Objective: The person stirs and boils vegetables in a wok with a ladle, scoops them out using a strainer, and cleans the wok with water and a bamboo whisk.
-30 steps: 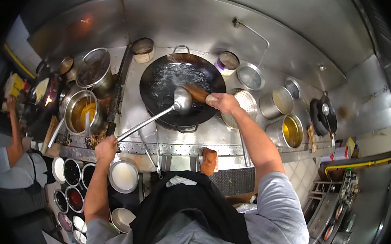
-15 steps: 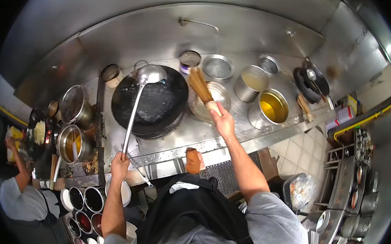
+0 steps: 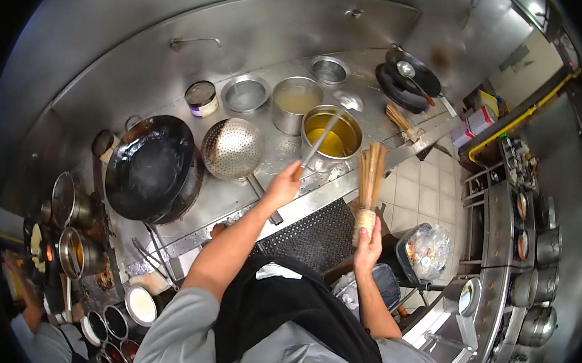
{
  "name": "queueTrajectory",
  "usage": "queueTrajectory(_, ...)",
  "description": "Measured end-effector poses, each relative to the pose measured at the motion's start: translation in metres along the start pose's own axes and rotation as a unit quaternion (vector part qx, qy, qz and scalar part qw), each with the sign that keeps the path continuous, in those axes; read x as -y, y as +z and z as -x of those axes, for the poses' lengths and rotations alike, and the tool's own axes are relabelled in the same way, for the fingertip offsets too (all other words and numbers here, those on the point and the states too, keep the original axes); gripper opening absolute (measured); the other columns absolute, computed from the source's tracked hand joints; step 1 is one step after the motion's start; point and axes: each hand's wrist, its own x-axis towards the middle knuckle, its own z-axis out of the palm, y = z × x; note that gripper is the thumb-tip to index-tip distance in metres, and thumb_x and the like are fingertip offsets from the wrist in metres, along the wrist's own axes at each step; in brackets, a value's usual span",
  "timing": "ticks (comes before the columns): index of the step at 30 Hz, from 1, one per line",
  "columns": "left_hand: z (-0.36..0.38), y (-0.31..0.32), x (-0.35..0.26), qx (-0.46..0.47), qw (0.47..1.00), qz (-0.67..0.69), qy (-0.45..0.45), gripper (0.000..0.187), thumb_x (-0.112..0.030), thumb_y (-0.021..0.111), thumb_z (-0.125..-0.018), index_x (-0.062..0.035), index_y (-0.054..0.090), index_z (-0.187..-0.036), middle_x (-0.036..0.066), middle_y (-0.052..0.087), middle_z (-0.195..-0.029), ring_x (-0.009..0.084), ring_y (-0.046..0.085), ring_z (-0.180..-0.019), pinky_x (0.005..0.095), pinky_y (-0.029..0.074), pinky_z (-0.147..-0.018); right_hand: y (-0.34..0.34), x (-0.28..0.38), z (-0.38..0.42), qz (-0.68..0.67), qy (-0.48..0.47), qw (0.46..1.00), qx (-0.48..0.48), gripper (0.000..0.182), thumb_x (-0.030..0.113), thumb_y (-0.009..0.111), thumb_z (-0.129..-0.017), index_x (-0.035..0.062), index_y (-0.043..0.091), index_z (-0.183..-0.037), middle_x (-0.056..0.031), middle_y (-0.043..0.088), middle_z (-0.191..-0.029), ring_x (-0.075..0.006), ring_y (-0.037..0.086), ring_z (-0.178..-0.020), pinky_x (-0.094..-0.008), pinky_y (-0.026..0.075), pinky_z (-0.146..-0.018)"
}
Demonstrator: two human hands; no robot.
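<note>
My left hand (image 3: 282, 189) is closed round the wooden end of a long metal ladle (image 3: 321, 141). The ladle's shaft crosses above a pot of yellow liquid (image 3: 333, 132), and its bowl is beyond the pot's far rim. In my right hand (image 3: 367, 247) is the bound handle of a bamboo brush (image 3: 369, 187), bristles upward, beyond the counter's front edge. A black wok (image 3: 150, 168) sits on the burner at the left, with a wet, shiny inside. Between wok and pots lies a round perforated strainer (image 3: 233, 148), its handle pointing toward me.
A pot of cloudy liquid (image 3: 297, 101), a metal bowl (image 3: 246, 95) and a tin (image 3: 201, 98) stand behind. Stacked woks (image 3: 409, 82) and another bamboo brush (image 3: 402, 123) are at the right. A co-worker's arm (image 3: 25, 291) shows at far left. A bin (image 3: 428, 252) stands right.
The view has turned right. My left hand has carried the ladle from over the wok to the yellow-liquid pot. My right hand has moved the brush from above the strainer to the right, bristles now upright.
</note>
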Motion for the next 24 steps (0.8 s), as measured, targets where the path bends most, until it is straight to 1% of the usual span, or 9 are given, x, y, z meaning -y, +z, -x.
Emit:
queueTrajectory(5,-0.004,0.042,0.011,0.038,0.986,-0.163,-0.014,0.059,-0.022,0.063,-0.093,-0.0164,0.045,-0.149,0.019,0.058,-0.124,0.0394,0.058,-0.113,0.0444,0.047,-0.098,0.001,0.026,-0.005,-0.008,0.023,1.000,0.005,0.059,0.026,0.063,-0.099,-0.0055,0.045,-0.145,-0.0165,0.059,-0.132,-0.0226,0.057,-0.118,-0.0352,0.044,-0.103)
queueTrajectory(6,0.019,0.027,-0.009,0.019,0.977,-0.207,0.057,0.055,-0.021,0.064,-0.092,-0.0130,0.050,-0.145,0.018,0.058,-0.120,0.0387,0.058,-0.108,0.0448,0.047,-0.097,0.008,0.030,-0.003,-0.012,0.018,1.000,0.015,0.060,0.026,0.064,-0.098,-0.0056,0.044,-0.146,-0.0163,0.058,-0.134,-0.0227,0.056,-0.120,-0.0353,0.043,-0.104)
queueTrajectory(8,0.059,0.004,-0.036,0.036,0.983,-0.123,0.131,0.054,-0.024,0.069,-0.090,-0.0067,0.054,-0.139,0.019,0.060,-0.122,0.0394,0.057,-0.115,0.0452,0.045,-0.101,0.039,0.060,0.009,-0.043,-0.016,0.998,0.050,0.064,0.025,0.065,-0.098,-0.0054,0.040,-0.148,-0.0163,0.055,-0.139,-0.0231,0.054,-0.124,-0.0359,0.042,-0.106)
queueTrajectory(10,0.105,-0.022,-0.066,0.149,0.983,0.091,0.059,0.074,-0.029,0.075,-0.090,-0.0009,0.039,-0.148,0.019,0.060,-0.128,0.0276,0.056,-0.125,0.0397,0.043,-0.107,0.073,0.083,0.030,-0.035,-0.039,0.993,0.107,0.067,0.017,0.066,-0.096,-0.0042,0.036,-0.151,-0.0155,0.049,-0.145,-0.0244,0.050,-0.130,-0.0377,0.039,-0.110)
queueTrajectory(12,0.139,-0.044,-0.065,0.035,0.979,0.156,0.129,0.090,-0.025,0.081,-0.085,0.0023,0.027,-0.152,0.021,0.052,-0.139,0.0264,0.054,-0.126,0.0385,0.045,-0.106,0.113,0.090,0.049,0.038,-0.199,0.950,0.238,0.061,0.004,0.072,-0.083,-0.0048,0.048,-0.139,-0.0242,0.052,-0.139,-0.0390,0.051,-0.130,-0.0429,0.039,-0.111)
queueTrajectory(13,0.146,-0.067,-0.056,-0.015,0.981,0.186,0.056,0.093,-0.022,0.082,-0.083,0.0034,0.025,-0.152,0.020,0.050,-0.140,0.0252,0.053,-0.127,0.0374,0.044,-0.107,0.137,0.091,0.057,0.010,-0.320,0.909,0.267,0.054,0.002,0.072,-0.081,-0.0039,0.054,-0.131,-0.0277,0.054,-0.137,-0.0427,0.052,-0.129,-0.0449,0.040,-0.110)
queueTrajectory(18,0.185,-0.229,0.000,-0.288,0.955,-0.034,-0.069,0.088,-0.014,0.084,-0.076,-0.0076,0.036,-0.150,0.017,0.065,-0.123,0.0224,0.065,-0.111,0.0354,0.052,-0.095,0.265,0.126,0.099,-0.034,-0.283,0.855,0.433,0.049,0.005,0.068,-0.083,-0.0019,0.058,-0.131,-0.0214,0.054,-0.141,-0.0376,0.050,-0.132,-0.0439,0.038,-0.112)
queueTrajectory(21,0.215,-0.342,0.019,-0.289,0.938,-0.181,-0.062,0.068,-0.017,0.084,-0.073,-0.0079,0.058,-0.136,0.017,0.073,-0.109,0.0235,0.071,-0.096,0.0333,0.054,-0.089,0.343,0.136,0.142,-0.001,-0.321,0.813,0.486,0.058,0.008,0.067,-0.082,-0.0005,0.052,-0.137,-0.0198,0.057,-0.137,-0.0356,0.053,-0.127,-0.0442,0.041,-0.108)
queueTrajectory(24,0.209,-0.421,0.031,-0.160,0.948,-0.188,-0.201,0.063,-0.021,0.081,-0.072,-0.0063,0.064,-0.131,0.019,0.073,-0.110,0.0231,0.072,-0.100,0.0324,0.054,-0.090,0.403,0.145,0.187,0.064,-0.380,0.752,0.534,0.061,0.013,0.067,-0.080,0.0010,0.054,-0.138,-0.0170,0.062,-0.128,-0.0333,0.056,-0.120,-0.0435,0.043,-0.103)
